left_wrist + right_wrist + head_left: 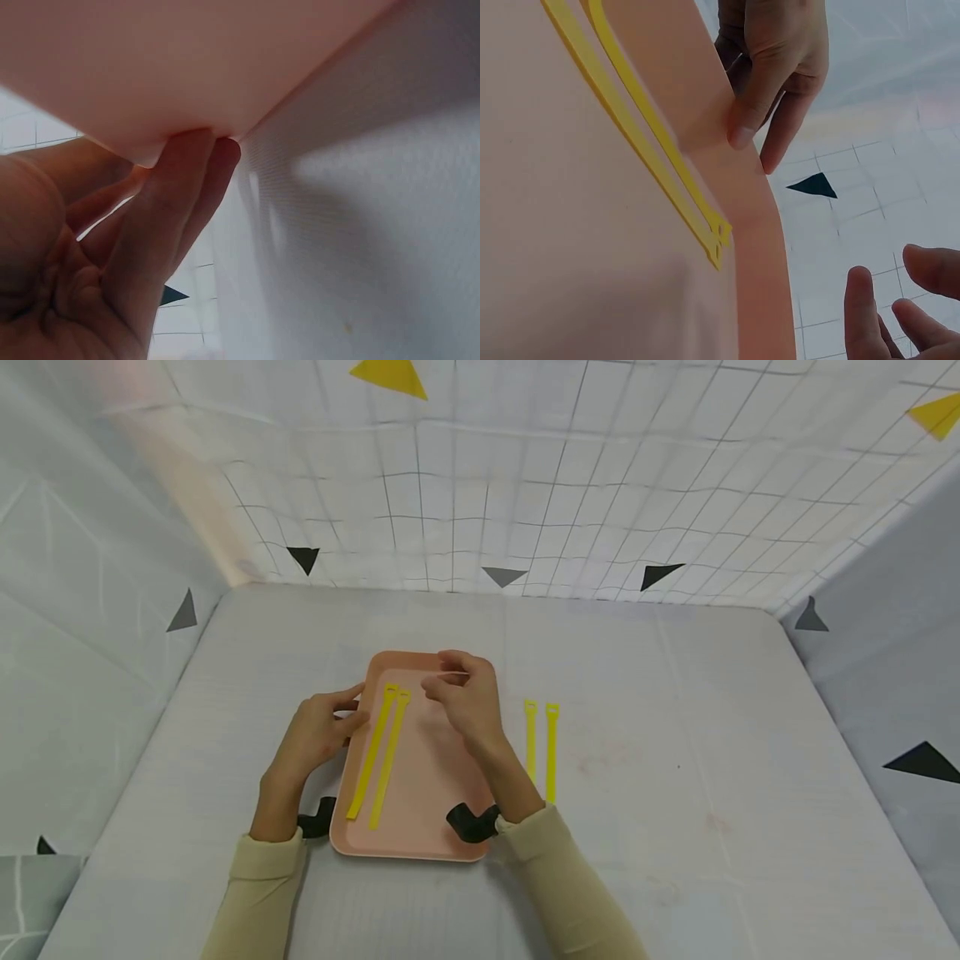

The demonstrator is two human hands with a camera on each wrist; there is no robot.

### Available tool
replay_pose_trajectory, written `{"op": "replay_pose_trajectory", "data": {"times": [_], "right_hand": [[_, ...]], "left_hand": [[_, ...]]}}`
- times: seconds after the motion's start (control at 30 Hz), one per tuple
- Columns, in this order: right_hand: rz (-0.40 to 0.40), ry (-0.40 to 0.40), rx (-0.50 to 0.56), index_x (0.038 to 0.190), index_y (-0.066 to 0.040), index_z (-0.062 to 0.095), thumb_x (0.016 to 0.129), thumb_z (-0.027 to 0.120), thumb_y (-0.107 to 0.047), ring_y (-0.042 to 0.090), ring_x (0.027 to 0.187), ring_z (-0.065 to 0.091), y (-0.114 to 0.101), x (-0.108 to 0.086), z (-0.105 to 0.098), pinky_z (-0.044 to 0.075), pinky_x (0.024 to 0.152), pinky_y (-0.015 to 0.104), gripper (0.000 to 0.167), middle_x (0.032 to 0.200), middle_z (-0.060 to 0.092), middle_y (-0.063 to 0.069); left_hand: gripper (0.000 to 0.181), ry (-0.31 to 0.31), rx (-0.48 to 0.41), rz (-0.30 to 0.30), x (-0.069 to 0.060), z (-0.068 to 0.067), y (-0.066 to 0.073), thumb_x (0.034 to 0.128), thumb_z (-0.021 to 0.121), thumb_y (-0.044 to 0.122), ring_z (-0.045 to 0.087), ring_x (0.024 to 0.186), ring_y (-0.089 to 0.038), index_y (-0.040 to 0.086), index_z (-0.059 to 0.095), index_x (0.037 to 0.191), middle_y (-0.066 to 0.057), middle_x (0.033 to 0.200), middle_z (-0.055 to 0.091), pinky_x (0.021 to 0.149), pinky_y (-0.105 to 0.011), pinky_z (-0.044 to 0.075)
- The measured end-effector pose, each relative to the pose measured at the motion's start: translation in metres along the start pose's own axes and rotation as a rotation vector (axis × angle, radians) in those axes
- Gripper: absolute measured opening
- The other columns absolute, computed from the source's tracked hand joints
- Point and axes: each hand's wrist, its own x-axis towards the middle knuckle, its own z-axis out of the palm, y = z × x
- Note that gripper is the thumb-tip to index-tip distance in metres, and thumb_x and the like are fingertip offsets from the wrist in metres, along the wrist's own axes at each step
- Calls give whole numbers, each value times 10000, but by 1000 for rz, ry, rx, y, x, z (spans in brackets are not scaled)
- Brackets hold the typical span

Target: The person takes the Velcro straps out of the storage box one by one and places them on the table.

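A pink tray holds two yellow strips side by side near its left side, also visible in the right wrist view. My left hand grips the tray's left edge, thumb at the rim and fingers against the outer side and underside. Over the tray's upper right part is my right hand, its fingers bent loosely apart with nothing between them; whether it touches the rim cannot be told. Two more yellow strips lie on the table right of the tray, partly behind my right forearm.
The white-covered table extends around the tray. A gridded white sheet hangs behind it, with black, grey and yellow triangles. Pale sheets stand at the left and right. Black wrist-camera mounts sit by both cuffs.
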Motion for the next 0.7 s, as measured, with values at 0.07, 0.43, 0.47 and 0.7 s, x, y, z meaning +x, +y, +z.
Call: {"op": "replay_pose_trajectory", "data": {"times": [0.07, 0.43, 0.47, 0.7], "right_hand": [[8, -5, 11, 1270, 105, 592, 842, 691, 78, 308, 902, 651, 2, 0, 2, 595, 758, 375, 440, 1216, 534, 288], [49, 11, -6, 1266, 74, 618, 840, 708, 48, 277, 886, 651, 4, -3, 11, 597, 751, 390, 435, 1194, 569, 232], [53, 11, -7, 1269, 70, 618, 843, 708, 46, 275, 886, 651, 4, -3, 11, 595, 764, 408, 435, 1188, 570, 219], [98, -7, -14, 1305, 43, 606, 857, 712, 30, 250, 850, 669, 5, -4, 14, 567, 827, 490, 461, 1200, 575, 181]], "left_hand": [[540, 1, 10, 7, 0, 0, 0, 993, 613, 102, 709, 918, -342, 2, 413, 1485, -313, 1266, 583, 695, -366, 601], [546, -10, 9, 3, 0, 0, -2, 995, 612, 108, 694, 966, -359, 8, 408, 1491, -308, 1271, 582, 714, -370, 599], [548, -11, 4, 2, 0, 1, -2, 994, 611, 105, 694, 965, -362, 9, 405, 1493, -309, 1273, 579, 713, -371, 600], [547, -12, 1, 6, 0, 1, -4, 993, 612, 98, 696, 957, -364, 14, 406, 1494, -308, 1277, 578, 705, -367, 601]]}}
